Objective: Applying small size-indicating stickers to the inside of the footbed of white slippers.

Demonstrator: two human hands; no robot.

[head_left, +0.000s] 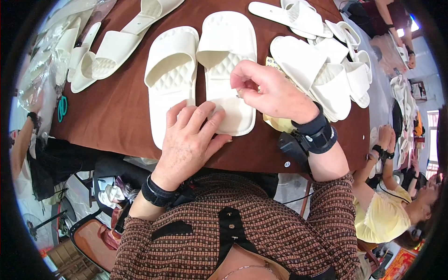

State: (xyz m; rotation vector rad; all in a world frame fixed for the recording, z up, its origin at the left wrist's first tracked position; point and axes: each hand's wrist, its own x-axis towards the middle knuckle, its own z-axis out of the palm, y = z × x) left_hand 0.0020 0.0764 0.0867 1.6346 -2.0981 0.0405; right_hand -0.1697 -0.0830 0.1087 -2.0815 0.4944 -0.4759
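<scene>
Two white slide slippers lie side by side on the brown cloth, toes pointing away from me. My left hand [193, 130] rests with its fingers apart, on the heel areas of the left slipper [173, 53] and the right slipper [227, 35]. Over the right slipper's inner edge, my right hand [275, 93] is closed in a pinch; whatever its fingertips hold is too small to make out. Partly under that hand lies a yellow sheet of printed stickers [280, 124]. Dark straps circle both wrists.
More white slippers are heaped on the right [326, 79], and a pair [116, 53] lies at the far left. Teal scissors [62, 108] sit near the table's left edge. A round sticker [287, 164] is by the front edge. On the right works a person in yellow [385, 212].
</scene>
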